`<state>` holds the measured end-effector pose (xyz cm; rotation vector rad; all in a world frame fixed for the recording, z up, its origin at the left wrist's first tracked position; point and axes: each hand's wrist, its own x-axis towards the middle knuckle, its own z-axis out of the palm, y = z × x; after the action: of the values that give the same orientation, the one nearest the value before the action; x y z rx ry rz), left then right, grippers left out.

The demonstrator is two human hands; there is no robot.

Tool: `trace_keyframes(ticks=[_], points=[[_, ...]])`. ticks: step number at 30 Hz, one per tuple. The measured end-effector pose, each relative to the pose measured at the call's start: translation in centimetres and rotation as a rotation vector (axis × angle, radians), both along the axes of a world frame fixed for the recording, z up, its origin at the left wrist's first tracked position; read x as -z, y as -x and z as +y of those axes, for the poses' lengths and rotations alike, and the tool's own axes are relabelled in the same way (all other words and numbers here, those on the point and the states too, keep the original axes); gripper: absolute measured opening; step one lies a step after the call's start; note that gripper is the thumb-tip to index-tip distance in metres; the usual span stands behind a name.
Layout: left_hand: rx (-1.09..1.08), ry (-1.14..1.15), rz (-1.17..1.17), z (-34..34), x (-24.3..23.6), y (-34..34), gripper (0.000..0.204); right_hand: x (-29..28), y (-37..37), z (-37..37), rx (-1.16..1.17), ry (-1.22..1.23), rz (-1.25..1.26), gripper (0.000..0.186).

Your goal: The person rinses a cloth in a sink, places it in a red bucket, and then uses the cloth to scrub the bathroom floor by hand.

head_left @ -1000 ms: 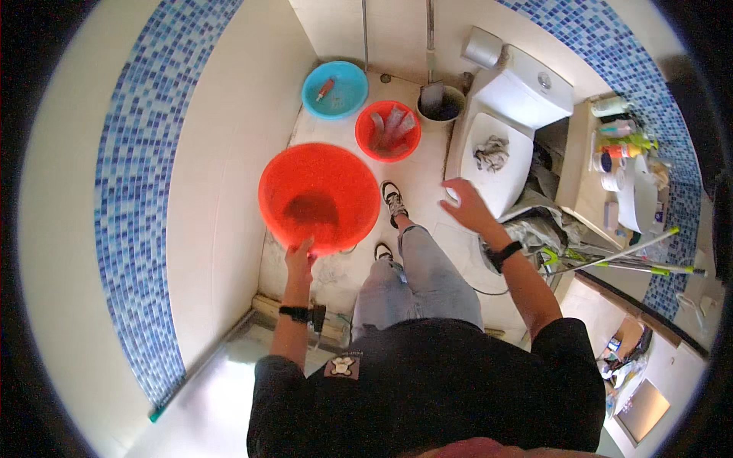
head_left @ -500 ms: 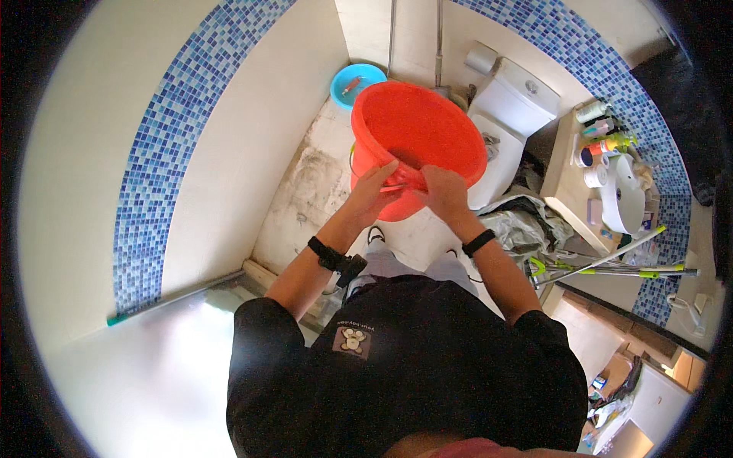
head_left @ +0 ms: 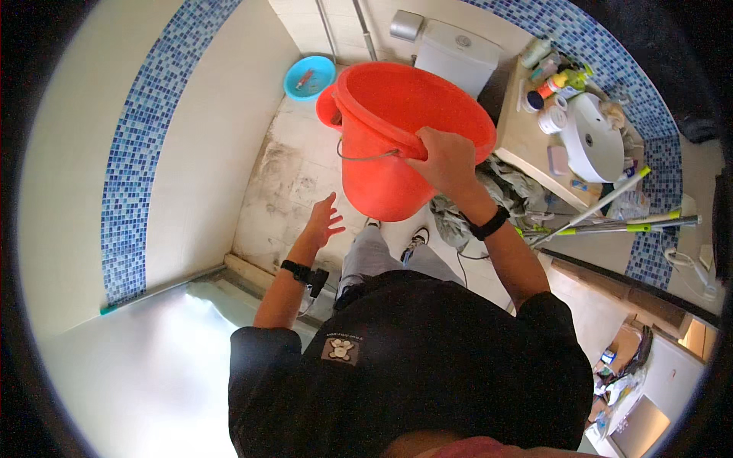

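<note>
A large red plastic bucket (head_left: 382,187) hangs above the floor in front of me, tilted, its mouth facing up, with a thin metal handle (head_left: 366,159) along its near side. My right hand (head_left: 444,159) grips its rim on the right. Below and left of the bucket, my left hand (head_left: 324,223) is open with fingers spread, touching nothing. Another red rim (head_left: 327,108) shows behind the bucket's left side; I cannot tell what it belongs to, as it is mostly hidden.
A blue basin (head_left: 321,85) stands in the far corner. Behind the bucket is a white toilet (head_left: 456,57). At right are a counter with bottles (head_left: 538,53) and a sink (head_left: 592,153), crumpled grey sheeting (head_left: 508,179) and long-handled tools (head_left: 641,227). A wall runs along the left.
The bucket has been raised from the left. My right hand took hold of its rim; my left hand, on it in both earlier frames, has let go and dropped down-left.
</note>
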<state>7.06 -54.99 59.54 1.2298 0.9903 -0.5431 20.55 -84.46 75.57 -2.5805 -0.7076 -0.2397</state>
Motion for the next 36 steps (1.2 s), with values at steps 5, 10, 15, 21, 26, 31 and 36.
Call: trace_keyframes(ticks=[5, 10, 15, 21, 26, 31, 36], points=[[0.013, 0.151, -0.098, -3.5, 1.3, -1.5, 0.079, -2.5, 1.0, -4.1, 0.077, -0.064, 0.004, 0.043], [0.194, 0.251, -0.290, -5.8, 2.7, -5.8, 0.057, -3.7, 2.2, -8.0, 0.255, -0.010, 0.036, 0.047], [0.322, 0.433, -0.394, -9.4, 3.1, -8.0, 0.058, -5.0, 4.1, -12.0, 0.448, 0.061, 0.155, 0.051], [0.361, 0.438, -0.329, -14.1, 1.6, -10.1, 0.053, -6.3, 4.7, -17.0, 0.618, 0.041, 0.147, 0.053], [0.427, 0.453, -0.439, -19.1, -0.1, -10.7, 0.047, -7.4, 5.1, -22.9, 0.604, 0.023, 0.026, 0.053], [0.338, 0.375, -0.423, -26.1, -1.4, -10.9, 0.047, -7.3, 5.0, -31.4, 0.605, -0.024, 0.061, 0.054], [0.245, 0.316, -0.551, -35.4, -2.8, -9.8, 0.050, -5.1, 4.3, -42.5, 0.530, -0.204, -0.084, 0.046]])
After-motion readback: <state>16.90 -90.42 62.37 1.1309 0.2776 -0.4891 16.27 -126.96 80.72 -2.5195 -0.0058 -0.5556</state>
